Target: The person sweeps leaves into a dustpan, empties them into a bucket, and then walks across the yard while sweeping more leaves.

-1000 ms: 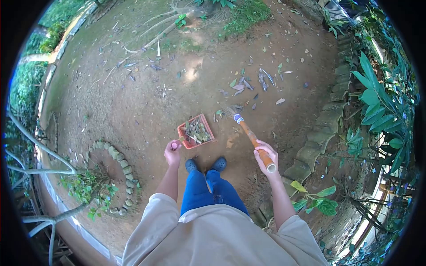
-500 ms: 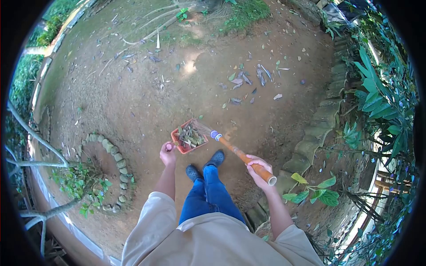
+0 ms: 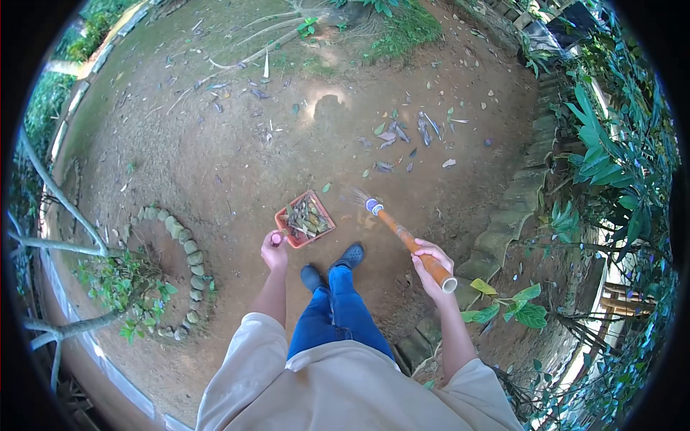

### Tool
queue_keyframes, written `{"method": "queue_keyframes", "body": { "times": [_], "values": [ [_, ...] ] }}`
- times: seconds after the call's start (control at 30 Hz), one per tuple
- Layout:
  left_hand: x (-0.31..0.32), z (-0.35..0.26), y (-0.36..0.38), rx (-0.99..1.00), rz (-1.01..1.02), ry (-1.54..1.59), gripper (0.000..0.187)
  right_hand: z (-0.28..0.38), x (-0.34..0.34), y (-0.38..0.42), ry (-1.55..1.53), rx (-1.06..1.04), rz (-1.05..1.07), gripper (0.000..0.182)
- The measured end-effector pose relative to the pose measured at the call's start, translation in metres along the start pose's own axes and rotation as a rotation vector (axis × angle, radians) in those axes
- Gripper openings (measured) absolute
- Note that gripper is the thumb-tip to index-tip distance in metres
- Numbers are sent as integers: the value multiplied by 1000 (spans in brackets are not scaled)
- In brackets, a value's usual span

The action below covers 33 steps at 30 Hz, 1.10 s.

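My left hand (image 3: 274,251) is closed around the handle of an orange dustpan (image 3: 315,238), just in front of my feet. A heap of dry leaves (image 3: 309,217) lies inside it. In my right hand (image 3: 431,267) I grip the thick brown handle of a broom (image 3: 394,227), whose near end is hollow. Its thin bristles (image 3: 356,196), bound with a purple and white band, point away to the upper left. They are to the right of the dustpan, apart from it, and look blurred.
Scattered leaves (image 3: 392,133) lie on the bare soil ahead. A ring of stones (image 3: 195,269) surrounds a small shrub at left, near bare branches (image 3: 68,248). Along the right runs a tile edging (image 3: 496,241) with plants beyond. Tree roots (image 3: 266,44) spread at the top.
The broom has swung right, its bristles moving from the dustpan's edge to a spot apart from it. My right hand shifted slightly right; my left hand and the dustpan stayed nearly still.
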<state>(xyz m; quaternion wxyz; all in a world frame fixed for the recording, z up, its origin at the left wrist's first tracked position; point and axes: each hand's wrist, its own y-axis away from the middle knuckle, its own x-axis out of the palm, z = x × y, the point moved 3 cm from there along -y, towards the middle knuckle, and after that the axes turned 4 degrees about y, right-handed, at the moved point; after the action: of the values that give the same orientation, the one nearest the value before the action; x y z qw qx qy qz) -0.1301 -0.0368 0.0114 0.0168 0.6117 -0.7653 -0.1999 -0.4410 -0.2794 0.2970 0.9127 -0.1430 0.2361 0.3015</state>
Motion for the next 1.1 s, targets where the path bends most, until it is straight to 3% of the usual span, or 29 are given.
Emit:
{"method": "queue_keyframes", "body": {
  "times": [0.23,0.5,0.7,0.87,1.1],
  "values": [
    [-14,14,6,-56,-38,-23,33,-22,61,-22,65,-122,105,20],
    [-26,15,7,-107,-27,91,33,-16,88,6,-73,-41,350,22],
    [-34,10,4,-137,-10,71,32,35,45,19,-118,8,232,19],
    [-34,0,10,-73,3,7,32,32,17,27,-190,85,96,19],
    [-27,3,16,-44,45,-77,33,30,9,34,-3,21,0,17]
  ]
}}
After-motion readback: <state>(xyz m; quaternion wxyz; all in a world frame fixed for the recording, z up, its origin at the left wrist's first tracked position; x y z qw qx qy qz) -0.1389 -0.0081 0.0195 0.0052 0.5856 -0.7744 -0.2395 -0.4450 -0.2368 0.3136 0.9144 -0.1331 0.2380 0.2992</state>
